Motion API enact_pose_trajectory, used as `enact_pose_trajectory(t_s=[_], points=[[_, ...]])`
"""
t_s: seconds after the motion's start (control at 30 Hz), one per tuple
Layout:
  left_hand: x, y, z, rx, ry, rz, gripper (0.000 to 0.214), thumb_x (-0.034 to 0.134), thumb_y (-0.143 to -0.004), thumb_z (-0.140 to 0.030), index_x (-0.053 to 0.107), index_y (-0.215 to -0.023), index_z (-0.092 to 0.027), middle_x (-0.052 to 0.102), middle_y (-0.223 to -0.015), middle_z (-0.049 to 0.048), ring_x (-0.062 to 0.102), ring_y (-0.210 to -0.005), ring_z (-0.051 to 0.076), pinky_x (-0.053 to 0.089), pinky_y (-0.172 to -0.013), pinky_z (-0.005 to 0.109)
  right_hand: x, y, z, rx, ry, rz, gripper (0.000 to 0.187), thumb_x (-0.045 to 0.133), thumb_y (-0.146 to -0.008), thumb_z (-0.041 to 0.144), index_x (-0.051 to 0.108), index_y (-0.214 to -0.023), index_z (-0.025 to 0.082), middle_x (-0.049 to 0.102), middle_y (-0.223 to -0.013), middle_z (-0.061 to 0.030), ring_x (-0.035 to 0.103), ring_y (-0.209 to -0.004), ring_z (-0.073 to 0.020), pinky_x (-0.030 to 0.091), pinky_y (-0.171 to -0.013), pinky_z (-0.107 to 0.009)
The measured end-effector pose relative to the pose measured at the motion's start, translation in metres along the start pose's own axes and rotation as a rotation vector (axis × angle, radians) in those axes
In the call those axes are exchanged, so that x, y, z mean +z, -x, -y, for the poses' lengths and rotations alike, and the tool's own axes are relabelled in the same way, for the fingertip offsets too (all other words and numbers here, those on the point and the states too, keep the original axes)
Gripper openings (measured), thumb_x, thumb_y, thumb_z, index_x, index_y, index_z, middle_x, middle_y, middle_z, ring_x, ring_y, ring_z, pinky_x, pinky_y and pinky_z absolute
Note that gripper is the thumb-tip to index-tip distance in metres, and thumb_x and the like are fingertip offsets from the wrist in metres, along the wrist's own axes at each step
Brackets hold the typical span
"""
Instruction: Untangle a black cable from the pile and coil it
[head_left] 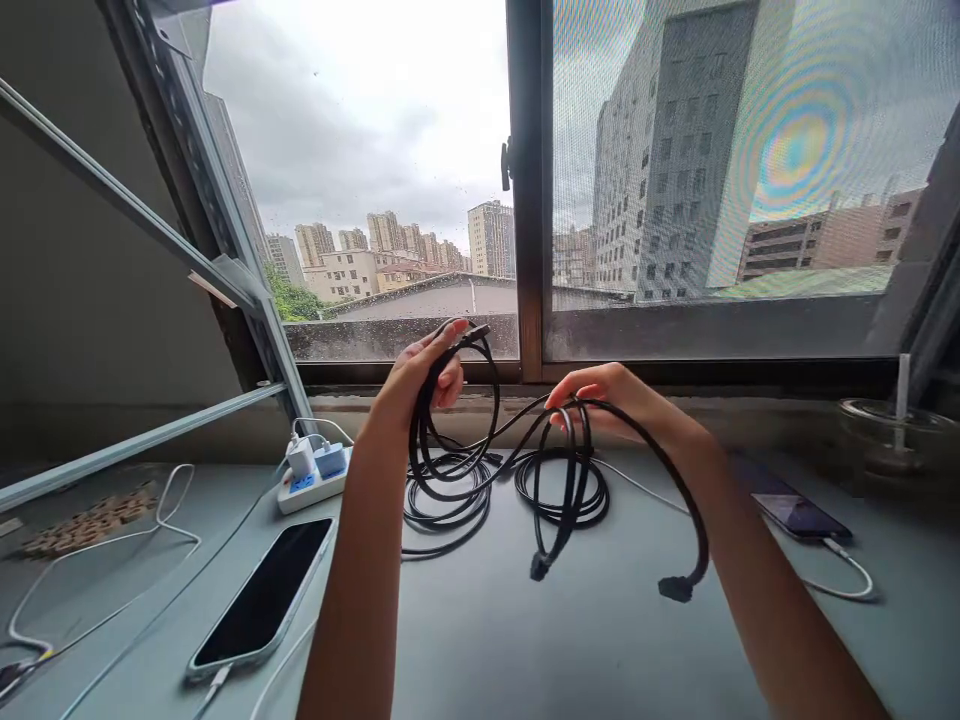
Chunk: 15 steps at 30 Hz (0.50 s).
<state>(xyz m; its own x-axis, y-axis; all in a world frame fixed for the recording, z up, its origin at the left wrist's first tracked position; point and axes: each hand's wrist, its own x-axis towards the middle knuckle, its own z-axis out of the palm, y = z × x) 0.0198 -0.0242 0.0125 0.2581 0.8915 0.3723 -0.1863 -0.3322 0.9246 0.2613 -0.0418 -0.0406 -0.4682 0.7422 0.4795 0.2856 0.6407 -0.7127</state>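
My left hand [427,375] is raised above the grey desk [525,640], fingers closed round loops of a black cable [450,470] that hang down onto a coil lying on the desk. My right hand [615,400] grips other loops of black cable [570,480]; two ends with black plugs [675,588] dangle from it just above the desk. A second coil lies on the desk below this hand. Both hands are in front of the window.
A smartphone [266,595] with a white cable lies front left. A white power strip with chargers [313,470] stands behind it. Another phone [799,515] on a white cable lies at right. A glass with a straw [896,430] stands far right.
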Motion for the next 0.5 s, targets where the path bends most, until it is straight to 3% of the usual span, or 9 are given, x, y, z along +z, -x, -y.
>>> enact_pose_trajectory(t_s=[0.13, 0.3, 0.4, 0.5], points=[[0.002, 0.0, 0.0, -0.034, -0.048, 0.075, 0.035, 0.066, -0.077, -0.033, 0.055, -0.106, -0.015, 0.035, -0.037, -0.0109, 0.032, -0.029, 0.004, 0.022, -0.031, 0.014, 0.012, -0.006, -0.007, 0.125, 0.024, 0.318, 0.028, 0.066, -0.074, 0.024, 0.068, -0.1, 0.012, 0.069, -0.091, -0.0069, 0.064, -0.079, -0.0167, 0.049, -0.067, -0.023], [-0.006, -0.008, 0.005, -0.086, -0.023, 0.051, 0.037, 0.066, -0.074, -0.026, 0.053, -0.107, -0.013, 0.04, -0.038, -0.0101, 0.035, -0.031, 0.005, 0.024, -0.033, 0.015, 0.011, 0.001, 0.001, 0.339, 0.29, 0.59, 0.07, 0.051, -0.062, -0.004, 0.061, -0.126, 0.025, 0.063, -0.119, -0.0026, 0.062, -0.097, -0.0203, 0.047, -0.073, -0.022], [-0.006, -0.008, 0.004, -0.127, -0.041, 0.057, 0.039, 0.064, -0.075, -0.024, 0.052, -0.111, -0.013, 0.051, -0.044, -0.0063, 0.05, -0.039, 0.009, 0.036, -0.041, 0.017, 0.004, 0.008, 0.007, 0.377, 0.321, 0.59, 0.076, 0.046, -0.062, -0.007, 0.06, -0.126, 0.032, 0.053, -0.135, 0.002, 0.051, -0.121, -0.023, 0.046, -0.087, -0.025], [0.001, 0.0, 0.001, -0.169, -0.125, 0.085, 0.037, 0.061, -0.079, -0.025, 0.054, -0.113, -0.012, 0.069, -0.066, 0.0047, 0.066, -0.064, 0.015, 0.047, -0.058, 0.022, 0.0, 0.01, 0.009, 0.331, 0.256, 0.429, 0.053, 0.052, -0.077, 0.008, 0.062, -0.124, 0.029, 0.048, -0.141, 0.001, 0.044, -0.129, -0.0221, 0.04, -0.1, -0.028]])
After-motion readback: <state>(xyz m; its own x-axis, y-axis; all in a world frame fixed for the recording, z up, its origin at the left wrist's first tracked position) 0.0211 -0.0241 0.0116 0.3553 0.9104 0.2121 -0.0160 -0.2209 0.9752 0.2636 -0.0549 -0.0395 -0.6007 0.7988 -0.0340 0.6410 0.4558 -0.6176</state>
